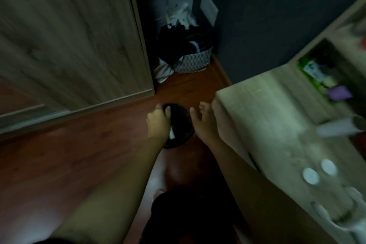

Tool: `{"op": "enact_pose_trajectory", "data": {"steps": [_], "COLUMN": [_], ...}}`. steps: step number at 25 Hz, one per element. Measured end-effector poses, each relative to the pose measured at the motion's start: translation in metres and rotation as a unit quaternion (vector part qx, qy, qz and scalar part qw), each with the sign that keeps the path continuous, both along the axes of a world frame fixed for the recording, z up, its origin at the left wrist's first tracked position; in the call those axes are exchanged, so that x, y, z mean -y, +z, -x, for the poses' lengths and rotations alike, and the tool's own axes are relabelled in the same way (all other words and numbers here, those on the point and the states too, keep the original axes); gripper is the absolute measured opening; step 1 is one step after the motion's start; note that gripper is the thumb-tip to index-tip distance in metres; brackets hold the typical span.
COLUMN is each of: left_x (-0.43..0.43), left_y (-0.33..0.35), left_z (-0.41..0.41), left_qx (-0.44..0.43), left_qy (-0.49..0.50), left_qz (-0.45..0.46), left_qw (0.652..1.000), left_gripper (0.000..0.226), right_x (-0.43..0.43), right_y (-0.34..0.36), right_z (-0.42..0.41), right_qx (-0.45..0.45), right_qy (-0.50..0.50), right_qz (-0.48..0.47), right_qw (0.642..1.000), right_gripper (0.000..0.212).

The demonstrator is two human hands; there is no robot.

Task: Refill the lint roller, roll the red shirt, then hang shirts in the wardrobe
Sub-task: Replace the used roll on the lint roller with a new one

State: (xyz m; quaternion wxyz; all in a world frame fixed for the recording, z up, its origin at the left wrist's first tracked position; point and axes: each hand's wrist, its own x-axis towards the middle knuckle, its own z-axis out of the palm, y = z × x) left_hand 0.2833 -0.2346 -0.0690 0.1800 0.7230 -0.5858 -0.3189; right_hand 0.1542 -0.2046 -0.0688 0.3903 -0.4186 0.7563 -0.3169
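Over the bin (181, 119), right hand (205, 125) splayed

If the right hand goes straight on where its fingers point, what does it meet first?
The right hand would probably meet bare floor past the bin; farther on, the basket. Depth unclear.
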Motion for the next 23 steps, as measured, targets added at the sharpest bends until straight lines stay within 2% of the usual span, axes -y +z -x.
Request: {"op": "enact_pose_trajectory", "data": {"steps": [3, 6, 12, 16, 18, 20, 23], "left_x": [-0.045, -0.091, -0.177, -0.215, -0.229, -0.237, -0.242], "left_y": [0.063, 0.083, 0.077, 0.069, 0.067, 0.062, 0.047], "left_z": [0.036, 0.079, 0.189, 0.245, 0.268, 0.286, 0.302], "left_qx": [-0.027, -0.059, -0.059, -0.034, -0.024, -0.009, 0.077], "left_qy": [-0.044, -0.082, -0.196, -0.260, -0.317, -0.369, -0.412], "left_qz": [0.101, 0.157, 0.154, 0.132, 0.111, 0.091, 0.092], "left_qw": [0.994, 0.982, 0.967, 0.956, 0.942, 0.925, 0.903], "left_gripper": [0.031, 0.028, 0.025, 0.028, 0.026, 0.029, 0.041], "right_x": [-0.048, -0.102, -0.187, -0.198, -0.192, -0.180, -0.169], "right_y": [0.062, 0.087, 0.109, 0.116, 0.120, 0.115, 0.096], "right_z": [0.034, 0.077, 0.211, 0.298, 0.327, 0.350, 0.365], "right_qx": [-0.013, -0.044, -0.124, -0.229, -0.268, -0.295, -0.331], "right_qy": [-0.013, -0.040, -0.052, -0.042, -0.012, 0.043, 0.111], "right_qz": [0.062, 0.128, 0.256, 0.287, 0.263, 0.194, 0.114], "right_qw": [0.998, 0.990, 0.957, 0.929, 0.927, 0.935, 0.930], "right_gripper": [0.047, 0.040, 0.035, 0.033, 0.035, 0.043, 0.053]}}
